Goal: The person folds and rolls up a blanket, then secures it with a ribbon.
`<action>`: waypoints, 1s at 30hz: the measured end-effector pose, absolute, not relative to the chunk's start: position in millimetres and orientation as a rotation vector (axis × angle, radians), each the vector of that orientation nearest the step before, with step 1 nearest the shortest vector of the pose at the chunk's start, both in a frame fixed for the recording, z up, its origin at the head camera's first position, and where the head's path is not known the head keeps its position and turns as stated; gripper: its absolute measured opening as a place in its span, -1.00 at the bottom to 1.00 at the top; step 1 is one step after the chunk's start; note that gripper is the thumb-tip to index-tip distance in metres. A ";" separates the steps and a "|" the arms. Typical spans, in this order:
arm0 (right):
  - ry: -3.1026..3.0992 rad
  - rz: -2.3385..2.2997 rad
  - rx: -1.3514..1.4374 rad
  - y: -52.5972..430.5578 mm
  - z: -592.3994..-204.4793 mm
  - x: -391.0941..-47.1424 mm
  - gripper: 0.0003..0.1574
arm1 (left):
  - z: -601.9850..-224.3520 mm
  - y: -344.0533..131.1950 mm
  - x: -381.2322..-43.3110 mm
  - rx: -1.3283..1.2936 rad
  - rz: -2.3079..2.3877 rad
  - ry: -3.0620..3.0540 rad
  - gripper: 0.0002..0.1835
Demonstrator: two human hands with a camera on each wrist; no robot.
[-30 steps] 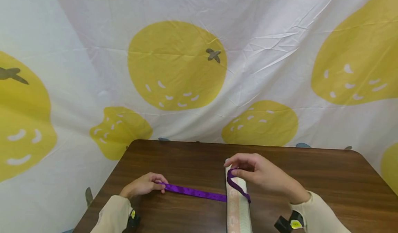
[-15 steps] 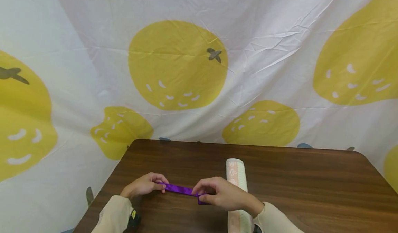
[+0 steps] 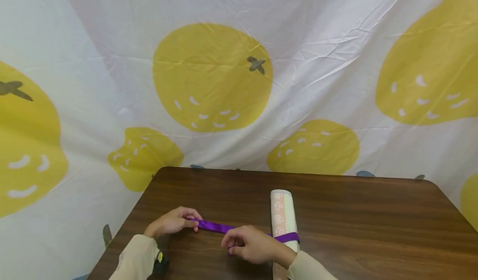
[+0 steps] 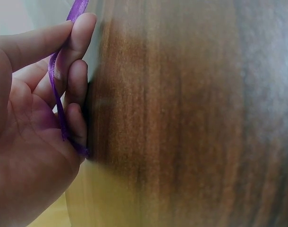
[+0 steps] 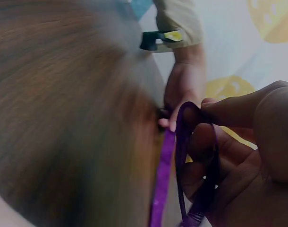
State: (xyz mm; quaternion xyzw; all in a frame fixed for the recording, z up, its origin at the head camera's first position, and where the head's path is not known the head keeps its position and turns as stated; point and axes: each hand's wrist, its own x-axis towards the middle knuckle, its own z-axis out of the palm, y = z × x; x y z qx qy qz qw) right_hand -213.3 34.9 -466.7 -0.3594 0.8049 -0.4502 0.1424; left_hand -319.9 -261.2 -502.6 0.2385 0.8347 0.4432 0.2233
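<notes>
A purple ribbon runs from my left hand across the table to a rolled towel, white-green with a peach patterned stripe. One band of the ribbon crosses over the towel's top. My left hand pinches one end between thumb and index finger; in the left wrist view the tail of the ribbon hangs across the palm. My right hand, just left of the towel, pinches the other part of the ribbon. A loop of that ribbon curves over its fingers in the right wrist view.
The dark wooden table has rounded far corners. Behind it hangs a white curtain printed with yellow fruit. A small black device is strapped at the left wrist.
My right hand has carried its ribbon end from above the towel leftward and down, so the ribbon now lies over the towel. My left hand stays in place, still pinching its end.
</notes>
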 end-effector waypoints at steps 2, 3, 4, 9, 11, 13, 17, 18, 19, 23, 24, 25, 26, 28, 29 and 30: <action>2.338 -1.254 -1.042 33.0 -469.7 -212.0 -0.83 | -503.5 -261.0 -320.4 0.662 1.225 2.303 -0.86; 2.350 -1.229 -1.045 32.2 -471.1 -211.2 -0.82 | -503.5 -261.0 -320.6 0.659 1.225 2.302 -0.86; 2.360 -1.209 -1.047 31.7 -472.4 -210.5 -0.81 | -503.7 -260.9 -320.9 0.660 1.225 2.303 -0.86; 2.389 -1.158 -1.066 30.2 -478.6 -209.1 -0.78 | -501.0 -260.8 -320.7 0.651 1.224 2.305 -0.85; 2.387 -1.150 -1.078 29.7 -480.4 -209.2 -0.78 | -499.8 -260.8 -320.3 0.651 1.225 2.305 -0.85; 2.386 -1.137 -1.090 29.1 -481.3 -208.6 -0.79 | -499.3 -260.9 -319.8 0.652 1.228 2.304 -0.85; 2.404 -1.096 -1.113 27.3 -482.4 -206.1 -0.80 | -499.9 -260.9 -319.4 0.661 1.226 2.305 -0.85; 2.408 -1.089 -1.113 27.1 -482.6 -205.4 -0.80 | -500.2 -260.9 -319.4 0.663 1.226 2.305 -0.85; 2.420 -1.076 -1.118 26.7 -483.0 -204.6 -0.81 | -500.5 -260.9 -319.4 0.665 1.226 2.305 -0.85; 2.444 -1.047 -1.157 25.7 -484.9 -202.2 -0.83 | -500.3 -260.9 -319.0 0.666 1.228 2.308 -0.85; 2.438 -1.047 -1.161 25.3 -485.5 -201.6 -0.83 | -500.2 -260.8 -318.9 0.666 1.230 2.308 -0.85; 2.432 -1.044 -1.173 24.8 -486.0 -201.1 -0.82 | -500.1 -260.9 -318.6 0.665 1.231 2.307 -0.85; 2.415 -1.050 -1.177 24.6 -486.4 -200.6 -0.82 | -500.0 -260.9 -318.4 0.667 1.230 2.308 -0.86; 2.385 -1.054 -1.181 24.1 -487.3 -199.8 -0.80 | -500.0 -261.0 -317.8 0.671 1.230 2.306 -0.86; 2.368 -1.059 -1.176 24.0 -487.5 -199.4 -0.79 | -500.0 -261.1 -317.4 0.674 1.231 2.306 -0.85; 2.359 -1.058 -1.178 23.9 -487.8 -199.2 -0.79 | -500.1 -261.1 -317.1 0.674 1.233 2.306 -0.85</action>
